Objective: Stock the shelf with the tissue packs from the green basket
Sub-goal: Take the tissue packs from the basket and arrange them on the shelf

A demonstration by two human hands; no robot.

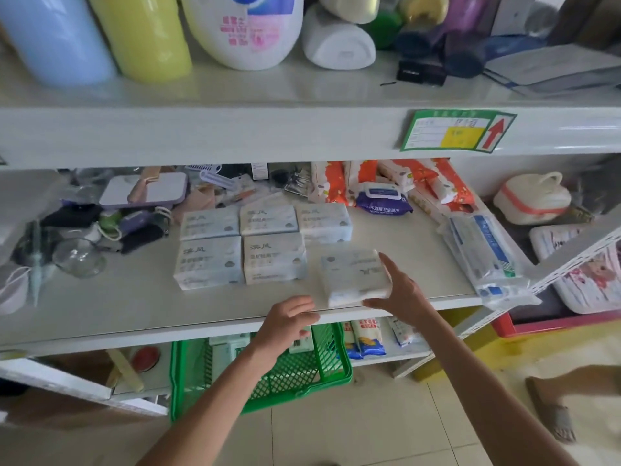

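Several pale blue-white tissue packs (242, 245) lie in two rows on the middle shelf (117, 307). One more tissue pack (353, 275) sits near the shelf's front edge, turned the other way round. My right hand (396, 290) grips its right side, thumb under the front edge. My left hand (289, 322) hovers at the shelf's front edge with loosely curled fingers, holding nothing. Below it the green basket (302, 381) stands on the floor, with a few packs showing inside.
Clutter of a mirror, glass bowl and small items fills the shelf's left side (100, 223). Wet wipes (383, 200), orange packs and a long plastic-wrapped package (484, 250) lie to the right. Large bottles stand on the upper shelf. A sandalled foot (554, 408) is on the floor.
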